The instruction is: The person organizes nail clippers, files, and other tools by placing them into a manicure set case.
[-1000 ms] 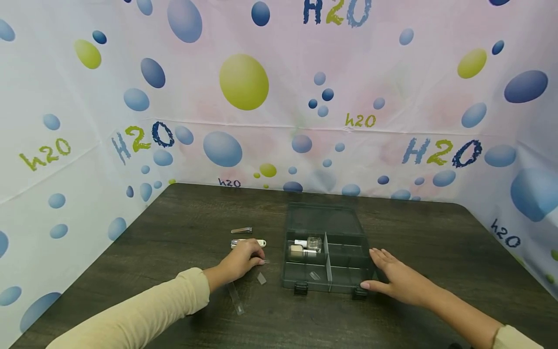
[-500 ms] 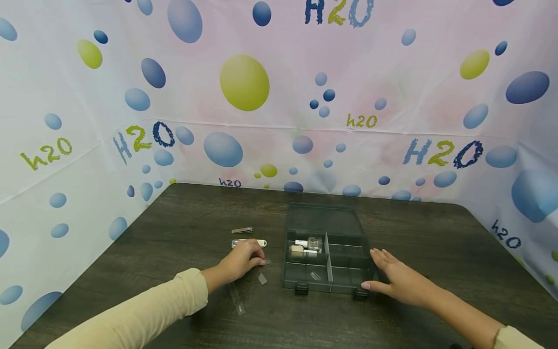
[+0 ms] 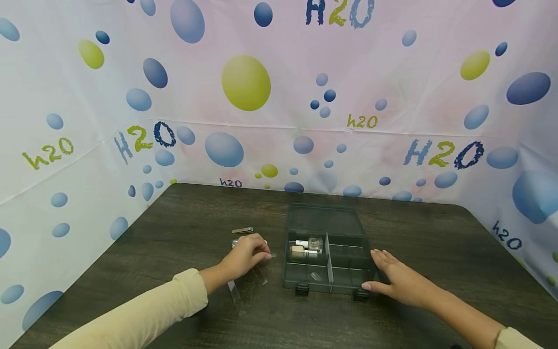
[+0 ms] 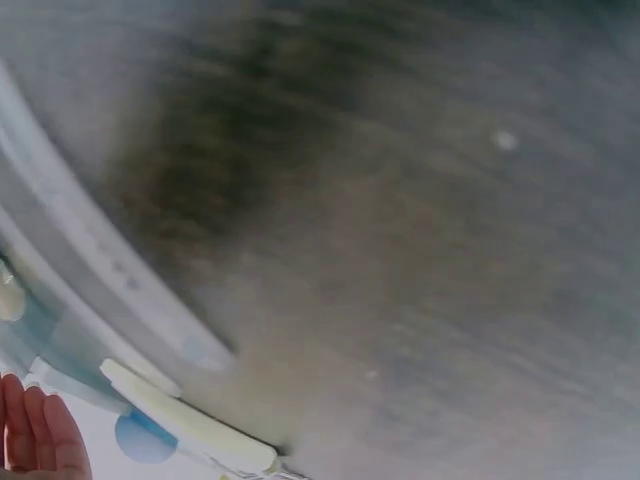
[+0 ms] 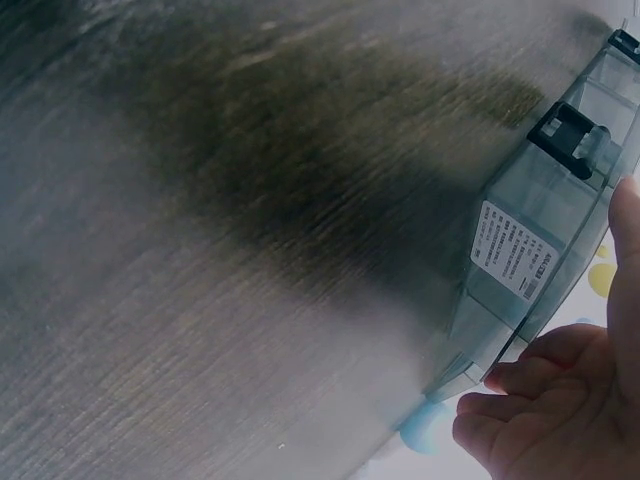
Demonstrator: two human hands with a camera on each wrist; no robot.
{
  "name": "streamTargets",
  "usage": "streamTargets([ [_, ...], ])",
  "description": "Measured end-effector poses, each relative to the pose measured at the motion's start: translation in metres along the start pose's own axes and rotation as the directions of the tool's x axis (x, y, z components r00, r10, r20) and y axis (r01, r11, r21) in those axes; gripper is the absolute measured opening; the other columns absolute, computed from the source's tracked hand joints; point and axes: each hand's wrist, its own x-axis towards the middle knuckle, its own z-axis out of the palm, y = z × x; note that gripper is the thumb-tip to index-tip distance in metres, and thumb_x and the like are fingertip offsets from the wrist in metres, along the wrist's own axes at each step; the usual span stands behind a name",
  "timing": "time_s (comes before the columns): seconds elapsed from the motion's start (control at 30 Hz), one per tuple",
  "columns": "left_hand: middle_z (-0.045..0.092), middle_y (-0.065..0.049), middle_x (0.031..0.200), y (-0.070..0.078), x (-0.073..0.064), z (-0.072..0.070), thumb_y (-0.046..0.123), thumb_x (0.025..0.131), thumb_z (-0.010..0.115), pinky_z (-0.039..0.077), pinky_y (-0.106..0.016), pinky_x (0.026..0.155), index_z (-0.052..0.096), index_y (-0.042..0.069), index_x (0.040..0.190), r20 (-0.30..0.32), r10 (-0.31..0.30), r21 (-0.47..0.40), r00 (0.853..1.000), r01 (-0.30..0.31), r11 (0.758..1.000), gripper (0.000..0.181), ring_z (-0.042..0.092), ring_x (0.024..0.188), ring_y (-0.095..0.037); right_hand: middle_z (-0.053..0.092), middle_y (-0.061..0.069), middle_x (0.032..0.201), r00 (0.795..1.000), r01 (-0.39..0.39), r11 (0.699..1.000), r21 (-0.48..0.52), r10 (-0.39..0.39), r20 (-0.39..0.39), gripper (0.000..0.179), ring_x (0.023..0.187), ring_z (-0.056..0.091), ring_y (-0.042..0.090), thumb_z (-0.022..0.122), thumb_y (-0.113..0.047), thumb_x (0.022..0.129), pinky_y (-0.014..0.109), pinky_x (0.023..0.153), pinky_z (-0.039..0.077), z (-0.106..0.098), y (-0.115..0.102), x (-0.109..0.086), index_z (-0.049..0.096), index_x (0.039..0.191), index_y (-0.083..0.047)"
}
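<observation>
My left hand [image 3: 244, 255] pinches a small clear plastic strip [image 3: 273, 255] between thumb and fingers, just left of the box. Under and in front of that hand lie two longer clear strips, one [image 3: 260, 275] nearer the box and another [image 3: 236, 299] further left. A white-handled nail clipper [image 4: 195, 420] is mostly covered by the left hand in the head view. The grey see-through organizer box [image 3: 306, 285] has its lid [image 3: 322, 218] open. My right hand [image 3: 403, 281] rests along its right side with straight fingers, thumb at the front right latch [image 3: 361, 293].
Small bottles [image 3: 315, 244] lie in the box's back left compartment, and a little clear piece [image 3: 316, 276] lies in the front left one. A metal nail clipper [image 3: 242, 230] lies behind the left hand. Patterned curtain [image 3: 279, 160] borders the dark table [image 3: 209, 203] at the back and sides.
My left hand has risen slightly and shifted right with the clear strip; more of the strip below it now shows, and the white clipper is more covered. My right hand stays put.
</observation>
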Motion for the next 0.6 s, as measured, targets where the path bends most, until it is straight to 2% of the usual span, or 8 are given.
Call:
streamTargets([
  [0.4,0.063,-0.005,0.084,0.02,0.004,-0.002,0.009,0.081,0.069,0.052,-0.018,0.068,0.067,0.004,0.079,-0.076,0.003,-0.055,0.997,-0.007,0.998,0.005,0.06,0.074,-0.013,0.027,0.034,0.144,1.0,0.005,1.0,0.001,-0.005,-0.004,0.096,0.132,0.021,0.054,0.058,-0.059,0.081,0.067,0.101,0.026,-0.001,0.0,0.0,0.029,0.139,0.013],
  [0.6,0.063,-0.005,0.084,0.03,0.01,0.003,0.01,0.081,0.07,0.053,-0.017,0.069,0.068,0.004,0.08,-0.073,-0.001,-0.074,0.997,-0.004,0.997,0.005,0.061,0.075,-0.014,0.027,0.034,0.144,1.0,-0.002,1.0,-0.002,0.002,-0.002,0.097,0.132,0.021,0.054,0.057,-0.06,0.08,0.067,0.1,0.026,-0.001,0.0,0.0,0.03,0.139,0.012],
])
